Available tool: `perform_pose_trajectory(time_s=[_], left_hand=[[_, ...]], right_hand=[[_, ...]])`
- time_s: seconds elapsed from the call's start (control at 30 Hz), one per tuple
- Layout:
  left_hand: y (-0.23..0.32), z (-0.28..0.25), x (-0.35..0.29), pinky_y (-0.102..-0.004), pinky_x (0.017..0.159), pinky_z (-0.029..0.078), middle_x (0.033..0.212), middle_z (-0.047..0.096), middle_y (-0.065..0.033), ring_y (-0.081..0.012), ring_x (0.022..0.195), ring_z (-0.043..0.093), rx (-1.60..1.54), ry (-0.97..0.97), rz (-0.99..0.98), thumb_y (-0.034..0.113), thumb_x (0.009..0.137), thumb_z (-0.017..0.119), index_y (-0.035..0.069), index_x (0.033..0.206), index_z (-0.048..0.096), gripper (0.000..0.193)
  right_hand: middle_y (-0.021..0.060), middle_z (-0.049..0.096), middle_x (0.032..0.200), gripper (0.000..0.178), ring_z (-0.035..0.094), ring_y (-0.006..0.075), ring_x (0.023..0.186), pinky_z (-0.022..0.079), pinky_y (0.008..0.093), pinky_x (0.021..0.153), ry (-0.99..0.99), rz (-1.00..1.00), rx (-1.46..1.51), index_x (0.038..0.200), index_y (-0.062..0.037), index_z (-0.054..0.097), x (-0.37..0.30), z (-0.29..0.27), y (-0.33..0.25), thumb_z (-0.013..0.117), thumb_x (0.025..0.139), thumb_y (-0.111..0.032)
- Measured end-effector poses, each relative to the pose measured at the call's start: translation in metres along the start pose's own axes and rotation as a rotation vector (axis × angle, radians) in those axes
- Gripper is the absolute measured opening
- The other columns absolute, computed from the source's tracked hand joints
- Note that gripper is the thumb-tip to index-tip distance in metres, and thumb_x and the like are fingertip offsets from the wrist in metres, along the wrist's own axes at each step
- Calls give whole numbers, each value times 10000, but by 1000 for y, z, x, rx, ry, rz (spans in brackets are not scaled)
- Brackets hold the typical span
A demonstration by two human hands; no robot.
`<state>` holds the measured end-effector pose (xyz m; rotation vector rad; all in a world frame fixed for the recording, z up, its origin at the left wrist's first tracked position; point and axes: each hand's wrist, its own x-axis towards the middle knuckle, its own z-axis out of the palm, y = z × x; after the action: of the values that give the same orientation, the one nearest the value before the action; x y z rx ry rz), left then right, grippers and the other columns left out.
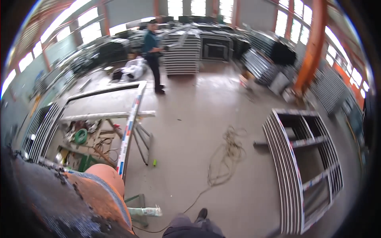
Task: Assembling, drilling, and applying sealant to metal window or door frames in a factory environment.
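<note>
Frame [137, 99], red and blue markings [129, 127], blurred

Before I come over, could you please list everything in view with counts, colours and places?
Left frames: several, silver, left foreground
Crossbar: 1, whitish, at left frames
Roll: 1, green, left
Right frames: several, silver, right foreground
Small object: 1, lime, floor left of centre
Cord: 1, tan, centre floor
Co-worker: 1, dark clothes, rear left
Bundle: 1, white, rear left
Rear stacks: many, grey, back
Column: 1, orange, rear right
Windows: many, white, walls
Shoe: 1, dark, bottom centre
Left arm: 1, grey-orange, blurred, lower left
</note>
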<state>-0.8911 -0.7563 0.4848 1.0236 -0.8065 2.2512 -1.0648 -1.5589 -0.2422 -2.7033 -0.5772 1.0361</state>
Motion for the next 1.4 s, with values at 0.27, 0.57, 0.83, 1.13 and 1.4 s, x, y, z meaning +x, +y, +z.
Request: perform_pose_trajectory(time_s=[0.27, 0.57, 0.83, 1.13, 1.4], left_hand=[[-118, -35, -19, -413, 971, 464, 1332, 540, -118, -209, 1143, 560, 181, -52, 212, 260, 964, 537, 66, 1327, 538, 412], [-261, -138, -145, -412, 971, 462, 1352, 530, -111, -202, 1154, 554, 316, -107, -52, 254, 968, 530, 77, 1336, 533, 408], [-404, -211, -194, -411, 970, 461, 1370, 521, -104, -196, 1164, 548, 361, 49, 10, 248, 972, 524, 87, 1343, 529, 405], [-564, -244, -285, -410, 970, 460, 1390, 511, -97, -190, 1175, 541, 499, 86, 135, 241, 975, 517, 99, 1351, 524, 402], [-599, -372, -535, -363, 655, 476, 883, 620, -138, -258, 761, 602, 1628, -166, -824, 28, 789, 679, 13, 1026, 634, 241]], right_hand=[[256, 616, 1248, 609, 577, 371, 1191, 474, 458, 1003, 222, 121, 286, 1242, -78, 630, 273, -270, 51, 534, 885, -562], [3, 537, 554, 180, 476, 106, 447, 359, 276, 405, 108, 302, 1296, 653, -117, 611, 557, -446, -242, 611, 830, -151], [-1, 580, 589, 80, 492, 107, 443, 368, 255, 406, -112, 408, 743, 737, -114, 676, 694, -495, -351, 673, 793, -172], [28, 492, 569, 231, 405, 198, 408, 297, 325, 390, -234, 381, 722, 634, -166, 502, 989, -642, -404, 491, 833, -283], [5, 339, 543, 225, 317, 180, 418, 191, 353, 403, -542, 269, 652, 650, -231, 374, 1247, -742, -506, 472, 848, -277]])
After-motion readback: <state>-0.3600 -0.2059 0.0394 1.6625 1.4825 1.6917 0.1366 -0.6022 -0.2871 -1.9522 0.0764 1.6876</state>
